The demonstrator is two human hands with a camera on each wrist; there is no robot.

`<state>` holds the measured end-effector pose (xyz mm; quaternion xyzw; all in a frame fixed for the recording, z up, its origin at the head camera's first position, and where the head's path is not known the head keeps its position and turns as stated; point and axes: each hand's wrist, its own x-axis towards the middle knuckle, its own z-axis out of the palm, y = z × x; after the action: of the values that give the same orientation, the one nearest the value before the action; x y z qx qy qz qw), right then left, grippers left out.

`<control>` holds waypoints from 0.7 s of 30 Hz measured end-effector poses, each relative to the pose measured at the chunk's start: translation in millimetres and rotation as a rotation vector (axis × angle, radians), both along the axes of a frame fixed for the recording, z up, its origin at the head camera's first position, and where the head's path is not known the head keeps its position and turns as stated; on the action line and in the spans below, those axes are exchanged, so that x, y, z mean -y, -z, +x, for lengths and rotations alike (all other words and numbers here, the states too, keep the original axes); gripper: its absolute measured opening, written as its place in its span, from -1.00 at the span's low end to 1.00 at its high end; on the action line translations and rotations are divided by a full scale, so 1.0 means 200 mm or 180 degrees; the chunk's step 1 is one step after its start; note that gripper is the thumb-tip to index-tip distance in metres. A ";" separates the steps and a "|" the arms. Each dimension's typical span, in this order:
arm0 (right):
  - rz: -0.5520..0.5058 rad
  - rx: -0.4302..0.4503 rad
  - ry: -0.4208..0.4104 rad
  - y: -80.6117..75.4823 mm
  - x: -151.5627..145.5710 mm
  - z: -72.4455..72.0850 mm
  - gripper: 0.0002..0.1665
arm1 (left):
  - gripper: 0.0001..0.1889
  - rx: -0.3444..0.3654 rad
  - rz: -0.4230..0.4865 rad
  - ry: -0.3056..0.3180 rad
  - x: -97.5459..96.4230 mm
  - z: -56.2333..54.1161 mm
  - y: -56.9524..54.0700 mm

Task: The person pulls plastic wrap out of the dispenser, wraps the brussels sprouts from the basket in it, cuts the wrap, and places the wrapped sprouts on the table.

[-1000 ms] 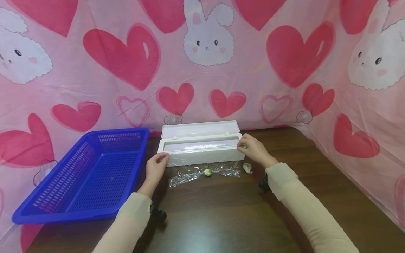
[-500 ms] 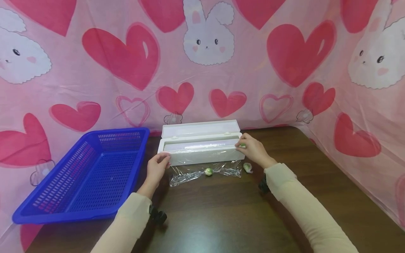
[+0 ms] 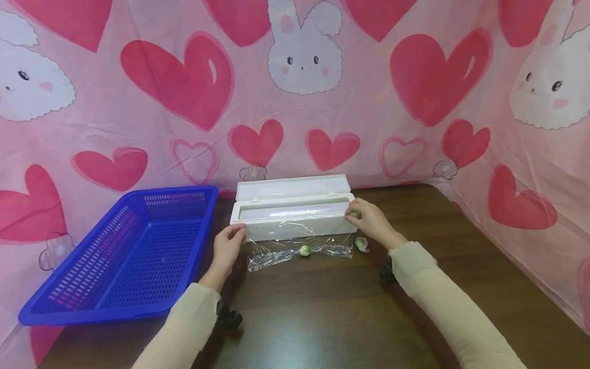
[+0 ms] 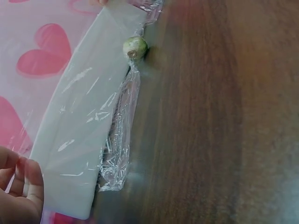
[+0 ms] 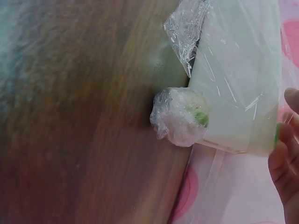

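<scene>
A white cling film dispenser [image 3: 299,229] stands on the table with its lid [image 3: 292,188] raised behind it. Clear film [image 4: 122,135] drapes down its front, gathered into a twisted strip around a small green-and-white Brussels sprout [image 3: 304,250]. My left hand [image 3: 227,251] grips the dispenser's front left corner, thumb and fingers at the upper edge. At the right end my right hand [image 3: 371,220] pinches a small green slider [image 5: 277,133], mostly hidden by the fingers. Just below that hand lies a second sprout wrapped in film [image 5: 180,116], close by the dispenser's right end.
A big blue plastic basket [image 3: 152,256] with slotted sides takes up the left of the brown table [image 3: 322,318]. Behind the dispenser hangs a pink cloth [image 3: 359,102] printed with hearts and rabbits.
The right hand has shifted slightly left with the green slider, then back right to the dispenser's end. The left hand, dispenser and both sprouts stay in place.
</scene>
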<state>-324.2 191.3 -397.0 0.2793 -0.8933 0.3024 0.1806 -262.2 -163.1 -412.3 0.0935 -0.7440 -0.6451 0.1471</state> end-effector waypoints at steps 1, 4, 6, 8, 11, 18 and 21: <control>-0.0027 0.0035 -0.0037 0.00 0.00 0.01 -0.93 | -0.78 0.0032 -0.0001 0.0000 0.00 0.00 0.00; -0.0092 0.0154 -0.0075 -0.01 -0.01 0.03 -0.92 | -0.78 0.0044 -0.0010 0.0016 -0.01 0.02 -0.01; -0.0099 0.0219 -0.0093 -0.01 -0.02 0.04 -0.92 | -0.78 0.0027 -0.0040 0.0007 -0.01 0.03 -0.02; -0.0080 0.0264 -0.0117 -0.01 -0.03 0.05 -0.93 | -0.78 0.0014 -0.0106 -0.0014 -0.01 0.04 -0.02; -0.0073 0.0347 -0.0181 -0.01 -0.04 0.07 -0.96 | -0.78 0.0002 -0.0249 -0.0065 -0.01 0.06 -0.01; -0.0169 0.0643 -0.0345 -0.03 -0.05 0.12 -0.92 | -0.78 0.0038 -0.0423 0.0030 -0.02 0.12 0.00; -0.0221 0.0791 -0.0510 -0.04 -0.05 0.14 -0.92 | -0.77 0.0068 -0.0415 0.0122 -0.02 0.14 0.00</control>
<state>-295.3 201.2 -389.1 0.3037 -0.8726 0.3788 0.0534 -233.7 -158.9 -412.2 0.0764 -0.7876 -0.5969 0.1325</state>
